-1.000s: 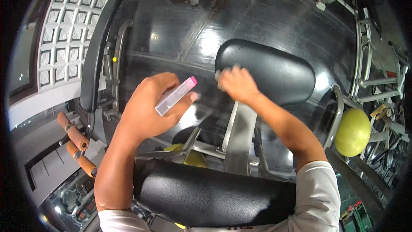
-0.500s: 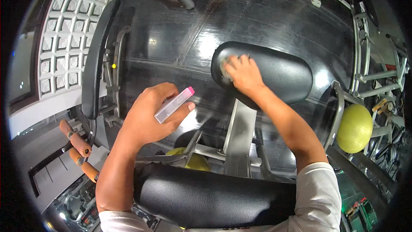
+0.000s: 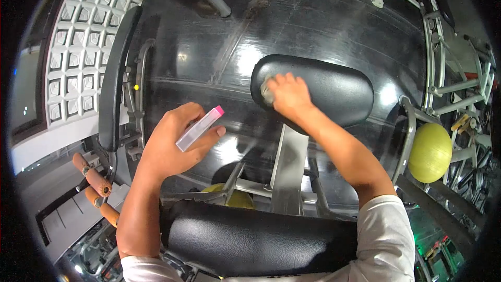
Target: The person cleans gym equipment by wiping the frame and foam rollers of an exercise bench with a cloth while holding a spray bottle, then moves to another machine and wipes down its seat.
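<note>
L hand grips clear pink-tipped container; R hand, nearer, clamps greyish cloth on black pad at its L end; pad's long axis runs approx. L–R, dipping R.

White latticework stands left of the glossy black floor.

slim clear plastic container, bright pink end | crumpled grey cloth | plain black oblong padded seat | grain-patterned black padded cushion | round yellow-green ball | white lattice wall, repeating square grid | straight silver-grey metal beam | off-white fabric sleeve
</note>
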`<state>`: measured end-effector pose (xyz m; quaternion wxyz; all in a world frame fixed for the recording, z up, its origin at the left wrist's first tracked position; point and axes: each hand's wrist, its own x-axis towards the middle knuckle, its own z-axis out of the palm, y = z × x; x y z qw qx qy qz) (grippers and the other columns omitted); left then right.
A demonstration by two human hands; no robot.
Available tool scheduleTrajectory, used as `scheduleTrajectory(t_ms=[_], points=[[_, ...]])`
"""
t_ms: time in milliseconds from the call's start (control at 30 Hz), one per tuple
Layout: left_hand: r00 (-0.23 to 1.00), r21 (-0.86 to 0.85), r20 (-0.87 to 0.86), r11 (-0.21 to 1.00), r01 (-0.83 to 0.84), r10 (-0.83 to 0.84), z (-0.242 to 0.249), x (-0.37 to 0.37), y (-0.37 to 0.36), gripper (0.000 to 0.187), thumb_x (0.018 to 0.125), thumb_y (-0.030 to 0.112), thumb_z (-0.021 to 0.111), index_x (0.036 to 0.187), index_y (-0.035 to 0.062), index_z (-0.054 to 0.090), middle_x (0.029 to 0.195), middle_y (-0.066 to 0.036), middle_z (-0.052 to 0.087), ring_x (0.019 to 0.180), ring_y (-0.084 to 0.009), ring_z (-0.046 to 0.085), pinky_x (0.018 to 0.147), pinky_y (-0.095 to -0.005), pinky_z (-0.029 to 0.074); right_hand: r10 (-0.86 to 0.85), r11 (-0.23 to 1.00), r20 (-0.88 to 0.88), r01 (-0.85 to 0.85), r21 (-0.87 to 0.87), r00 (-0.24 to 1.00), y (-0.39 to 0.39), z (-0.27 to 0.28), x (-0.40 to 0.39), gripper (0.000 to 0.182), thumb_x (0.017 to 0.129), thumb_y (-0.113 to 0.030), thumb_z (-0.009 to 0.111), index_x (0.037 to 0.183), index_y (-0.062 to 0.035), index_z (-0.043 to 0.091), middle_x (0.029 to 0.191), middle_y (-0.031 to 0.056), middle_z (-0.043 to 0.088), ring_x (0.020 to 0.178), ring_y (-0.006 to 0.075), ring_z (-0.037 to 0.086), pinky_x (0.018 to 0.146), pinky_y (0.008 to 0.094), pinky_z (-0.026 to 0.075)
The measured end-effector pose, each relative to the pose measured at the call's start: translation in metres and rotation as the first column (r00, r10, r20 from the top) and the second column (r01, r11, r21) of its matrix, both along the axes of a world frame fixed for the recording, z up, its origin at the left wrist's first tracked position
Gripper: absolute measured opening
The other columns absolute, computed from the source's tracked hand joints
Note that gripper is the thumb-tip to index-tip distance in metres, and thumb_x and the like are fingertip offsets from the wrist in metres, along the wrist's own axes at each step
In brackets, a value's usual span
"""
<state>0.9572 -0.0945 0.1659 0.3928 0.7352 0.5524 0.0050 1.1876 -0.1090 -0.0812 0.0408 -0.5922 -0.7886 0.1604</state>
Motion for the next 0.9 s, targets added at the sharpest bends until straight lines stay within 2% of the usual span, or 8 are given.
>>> scheduleTrajectory(t_ms=[133, 267, 433, 533, 667, 800, 833, 900], points=[[1.0, 0.011, -0.021, 1.0, 0.019, -0.018, 0.001, 0.0, -0.001, 0.03, 0.087, 0.021, 0.082, 0.086, 0.0017, 0.06, 0.074, -0.004, 0.053, 0.068, -0.0123, 0.053, 0.062, -0.0306, 0.043, -0.323, 0.936, -0.051, 0.327, 0.13, 0.945, 0.04, 0.011, 0.043, 0.04, 0.084, -0.012, 0.065, 0.124, -0.0108, 0.065, 0.118, 0.0087, 0.063, 0.113, 0.0317, 0.059, 0.091, 0.0481, 0.051], [1.0, 0.041, -0.019, 0.999, 0.022, -0.021, -0.002, 0.003, -0.004, 0.03, 0.087, 0.02, 0.083, 0.088, 0.0011, 0.06, 0.076, -0.004, 0.056, 0.071, -0.0126, 0.057, 0.065, -0.0301, 0.046, -0.366, 0.93, -0.046, 0.367, 0.017, 0.93, 0.047, -0.007, 0.04, 0.037, 0.087, -0.014, 0.064, 0.124, -0.0106, 0.065, 0.121, 0.0089, 0.063, 0.114, 0.0318, 0.059, 0.09, 0.0486, 0.052], [1.0, -0.059, -0.023, 0.998, 0.018, -0.019, -0.005, 0.0, -0.002, 0.03, 0.086, 0.02, 0.083, 0.091, 0.0011, 0.061, 0.079, -0.006, 0.06, 0.075, -0.013, 0.06, 0.067, -0.03, 0.048, -0.033, 0.996, -0.067, 0.027, -0.083, 0.997, -0.011, -0.007, -0.032, 0.032, 0.086, -0.017, 0.064, 0.117, -0.015, 0.069, 0.121, 0.0088, 0.063, 0.113, 0.0303, 0.058, 0.089, 0.051, 0.05], [1.0, -0.073, -0.012, 0.997, 0.024, -0.025, -0.005, 0.001, -0.001, 0.029, 0.087, 0.02, 0.083, 0.091, 0.001, 0.061, 0.08, -0.006, 0.061, 0.076, -0.013, 0.061, 0.068, -0.0302, 0.048, 0.226, 0.953, 0.016, -0.218, -0.21, 0.974, -0.035, -0.007, -0.051, 0.041, 0.089, -0.021, 0.062, 0.129, -0.0163, 0.066, 0.124, 0.0066, 0.061, 0.115, 0.0283, 0.057, 0.095, 0.0511, 0.045], [0.996, -0.007, 0.094, 1.0, -0.003, 0.004, -0.012, -0.003, -0.004, 0.032, 0.086, 0.024, 0.081, 0.085, -0.0033, 0.064, 0.076, -0.015, 0.059, 0.066, -0.026, 0.058, 0.062, -0.0378, 0.045, 0.015, 0.989, -0.049, -0.022, -0.144, 0.999, -0.011, 0.012, -0.022, 0.04, 0.088, -0.017, 0.062, 0.127, -0.0171, 0.066, 0.119, 0.0066, 0.062, 0.112, 0.028, 0.059, 0.09, 0.0484, 0.045], [0.995, -0.029, 0.096, 1.0, -0.006, 0.009, -0.013, -0.001, -0.004, 0.032, 0.086, 0.024, 0.081, 0.085, -0.0032, 0.064, 0.077, -0.015, 0.06, 0.066, -0.0257, 0.058, 0.062, -0.0375, 0.046, -0.34, 0.937, -0.105, 0.346, 0.047, 0.934, 0.031, 0.012, 0.038, 0.04, 0.082, -0.014, 0.068, 0.122, -0.0182, 0.067, 0.115, 0.007, 0.063, 0.11, 0.0285, 0.059, 0.089, 0.0501, 0.044], [0.994, -0.023, 0.108, 1.0, -0.015, 0.018, -0.015, -0.001, -0.005, 0.032, 0.086, 0.024, 0.081, 0.085, -0.0032, 0.064, 0.077, -0.015, 0.06, 0.066, -0.0256, 0.058, 0.062, -0.0374, 0.046, -0.37, 0.912, -0.185, 0.394, 0.112, 0.91, 0.03, 0.002, 0.041, 0.038, 0.078, -0.011, 0.069, 0.116, -0.0167, 0.069, 0.113, 0.006, 0.063, 0.107, 0.0302, 0.059, 0.087, 0.0476, 0.047], [0.995, -0.026, 0.103, 1.0, -0.007, 0.01, -0.017, -0.001, -0.006, 0.031, 0.086, 0.023, 0.08, 0.085, -0.003, 0.064, 0.078, -0.014, 0.06, 0.066, -0.0251, 0.059, 0.062, -0.0372, 0.046, -0.233, 0.951, -0.206, 0.266, 0.156, 0.951, 0.016, -0.015, 0.03, 0.036, 0.078, -0.01, 0.068, 0.113, -0.0162, 0.07, 0.113, 0.0055, 0.063, 0.104, 0.0312, 0.059, 0.085, 0.0455, 0.049]])
